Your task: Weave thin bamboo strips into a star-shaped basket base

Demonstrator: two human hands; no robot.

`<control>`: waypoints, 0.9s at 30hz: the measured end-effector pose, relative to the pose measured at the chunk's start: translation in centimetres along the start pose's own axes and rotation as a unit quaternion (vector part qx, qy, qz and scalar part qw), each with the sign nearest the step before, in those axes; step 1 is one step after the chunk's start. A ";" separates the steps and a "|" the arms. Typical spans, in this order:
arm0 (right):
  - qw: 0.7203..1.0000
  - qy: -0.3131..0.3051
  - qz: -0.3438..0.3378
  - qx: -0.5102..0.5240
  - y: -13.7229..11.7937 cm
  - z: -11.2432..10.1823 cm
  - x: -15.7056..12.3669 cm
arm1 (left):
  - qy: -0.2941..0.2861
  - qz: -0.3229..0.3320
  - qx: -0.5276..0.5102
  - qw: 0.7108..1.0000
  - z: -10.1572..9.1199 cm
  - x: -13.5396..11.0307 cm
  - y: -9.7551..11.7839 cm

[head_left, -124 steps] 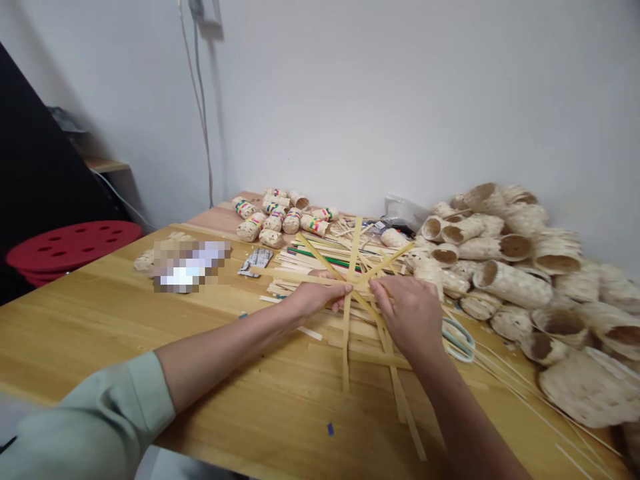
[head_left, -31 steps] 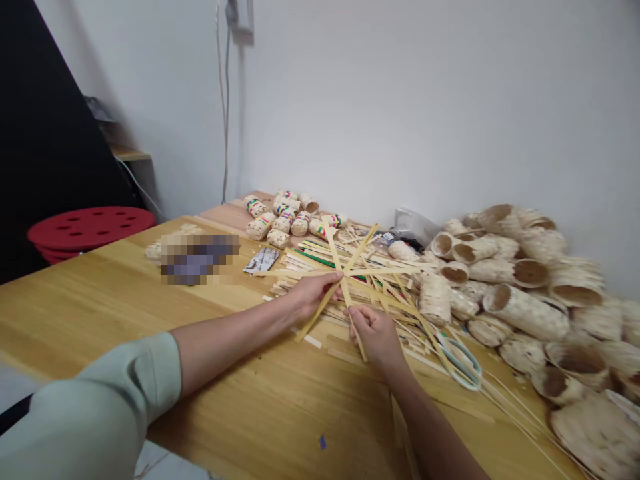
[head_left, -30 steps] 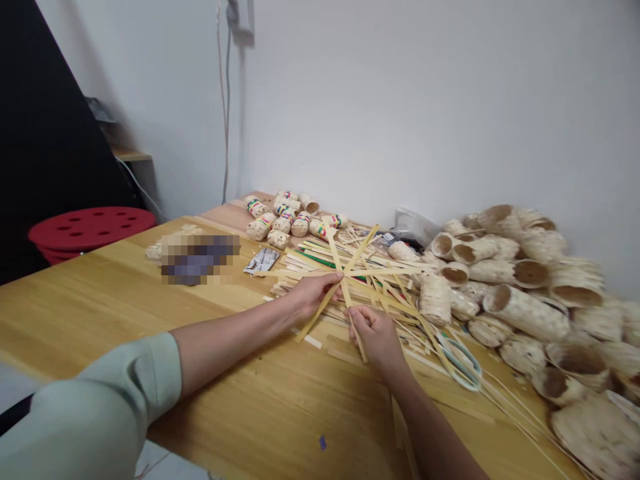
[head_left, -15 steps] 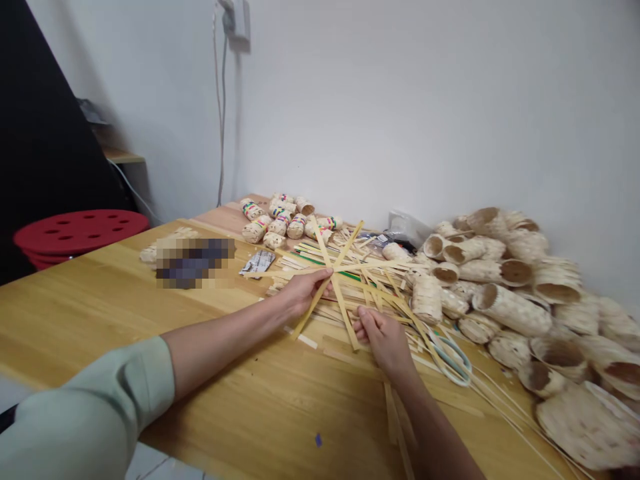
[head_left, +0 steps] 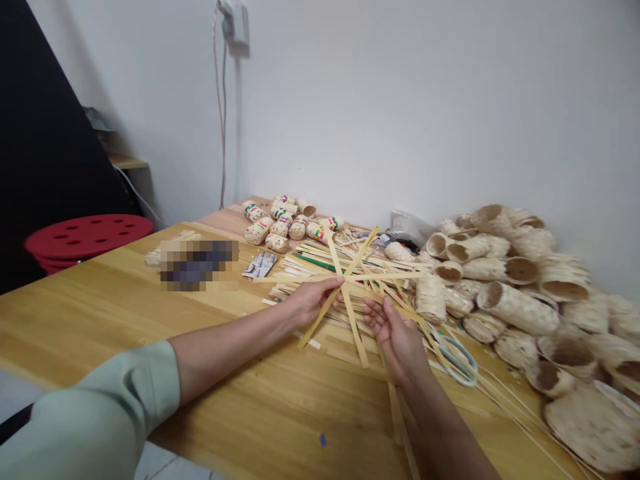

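Several flat bamboo strips (head_left: 350, 313) cross in a star shape just above the wooden table (head_left: 125, 313). My left hand (head_left: 311, 300) pinches the star at its crossing point, thumb on top. Just to the right of the crossing, my right hand (head_left: 395, 331) lies palm up under the strips with its fingers spread; it grips nothing. A loose pile of more strips (head_left: 320, 263), some green and red, lies behind the star.
A heap of woven bamboo tubes (head_left: 505, 293) fills the right side. Small woven rolls with coloured bands (head_left: 280, 223) sit at the back. Scissors with pale handles (head_left: 457, 357) lie right of my right hand. A red stool (head_left: 87, 237) stands at the left.
My right hand was closed on a strip end near the table. It has let go, turned palm up and spread its fingers. The left hand kept its pinch on the star.
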State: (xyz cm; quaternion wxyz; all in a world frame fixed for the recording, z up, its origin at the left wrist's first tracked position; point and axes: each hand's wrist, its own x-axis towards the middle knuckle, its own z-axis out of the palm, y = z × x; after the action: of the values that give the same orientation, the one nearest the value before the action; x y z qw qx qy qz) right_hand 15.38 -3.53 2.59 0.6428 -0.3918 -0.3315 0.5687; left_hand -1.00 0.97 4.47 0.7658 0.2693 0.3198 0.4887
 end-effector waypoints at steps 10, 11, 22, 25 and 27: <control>1.000 0.013 -0.020 -0.002 0.2 0.3 -0.2 | -0.009 -0.002 -0.018 1.000 0.2 -0.1 0.0; 1.000 0.017 -0.019 -0.001 0.2 0.3 -0.2 | -0.009 -0.001 -0.020 1.000 0.2 0.0 -0.1; 1.000 -0.006 -0.023 0.011 0.7 0.4 -0.3 | -0.012 0.019 -0.021 1.000 0.0 0.2 -0.4; 0.999 -0.045 -0.023 0.006 0.8 0.9 -0.8 | -0.026 0.012 -0.010 1.000 0.5 -0.4 -0.5; 0.995 -0.084 -0.036 -0.027 1.0 1.3 -1.1 | -0.043 -0.002 0.001 0.999 0.9 -1.0 -0.8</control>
State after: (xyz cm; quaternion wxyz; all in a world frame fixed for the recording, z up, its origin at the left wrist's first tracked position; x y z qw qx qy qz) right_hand 13.62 -4.39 2.40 0.6219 -0.3481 -0.4131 0.5669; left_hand -0.19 -0.31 4.73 0.7796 0.2898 0.2880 0.4747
